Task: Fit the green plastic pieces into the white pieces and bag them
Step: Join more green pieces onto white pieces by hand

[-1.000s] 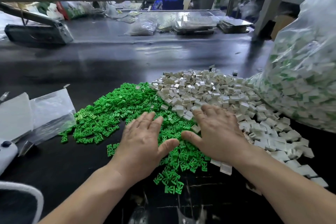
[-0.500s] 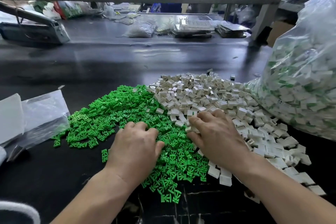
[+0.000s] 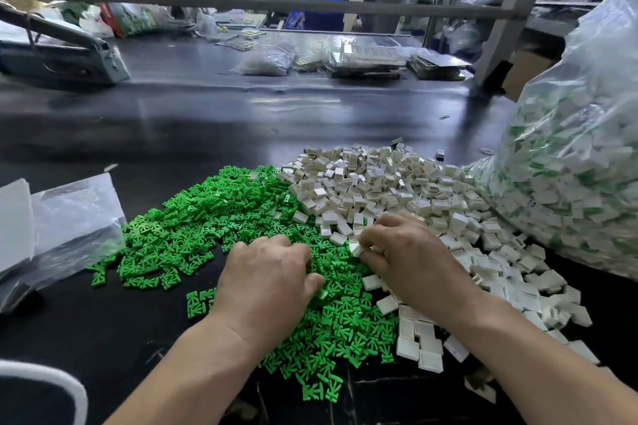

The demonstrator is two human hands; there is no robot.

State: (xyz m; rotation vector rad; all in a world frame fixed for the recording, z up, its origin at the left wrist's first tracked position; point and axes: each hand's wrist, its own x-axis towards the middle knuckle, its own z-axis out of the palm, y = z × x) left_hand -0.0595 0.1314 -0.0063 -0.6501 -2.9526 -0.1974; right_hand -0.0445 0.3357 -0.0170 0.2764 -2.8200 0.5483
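Right hand (image 3: 414, 266) fingers (image 3: 374, 235) pinch a white piece (image 3: 355, 248) where white meets green. Left hand (image 3: 266, 283) curls into the green pile (image 3: 207, 217) just left of it. Gripping one? Cannot tell. Bag (image 3: 569, 183) sits far right.

Two hands are showing: the left hand (image 3: 266, 286) and the right hand (image 3: 411, 262). The right fingers (image 3: 376, 228) are pinching one white square plastic piece (image 3: 355, 248). Under the left fingers (image 3: 290, 247), one heap of little green plastic pieces (image 3: 207, 217) is lying, too many to count. Beyond the right fingers, one heap of white plastic squares (image 3: 379, 183) and one big clear plastic bag (image 3: 569, 183) are sitting.
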